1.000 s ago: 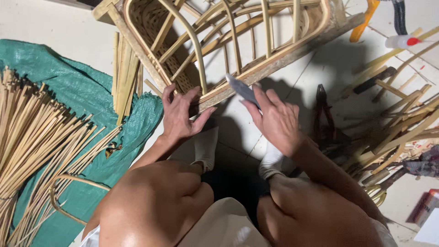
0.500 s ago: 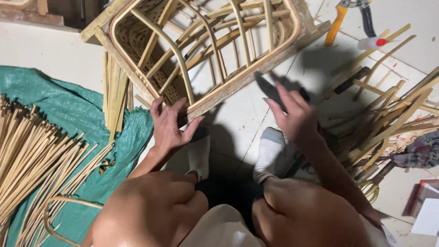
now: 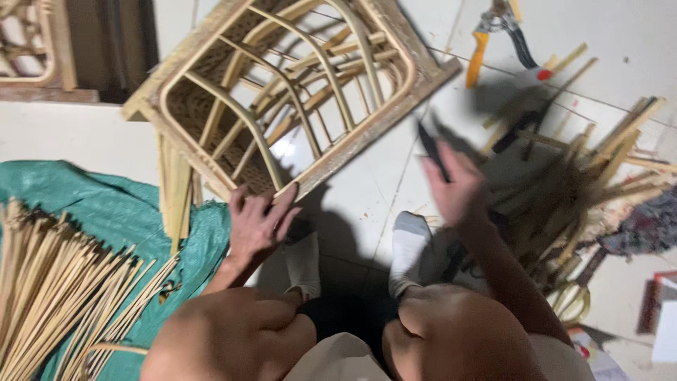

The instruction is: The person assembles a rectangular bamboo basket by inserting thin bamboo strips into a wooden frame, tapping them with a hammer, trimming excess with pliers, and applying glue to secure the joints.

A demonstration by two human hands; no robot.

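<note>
On the floor, a rattan frame (image 3: 282, 99) lies tilted.
Left hand (image 3: 257, 226) grips its lower edge; right hand (image 3: 455, 187), blurred, holds a dark tool (image 3: 431, 148) beside it.

Right hand (image 3: 458, 187) lifted its dark blade (image 3: 431, 149) off the frame (image 3: 367, 134)

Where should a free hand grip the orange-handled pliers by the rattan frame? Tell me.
Take the orange-handled pliers by the two handles, coming from above on the near side: they lie flat on the tile floor, handles splayed toward you past the rattan frame corner, with bare tile around them.
</note>
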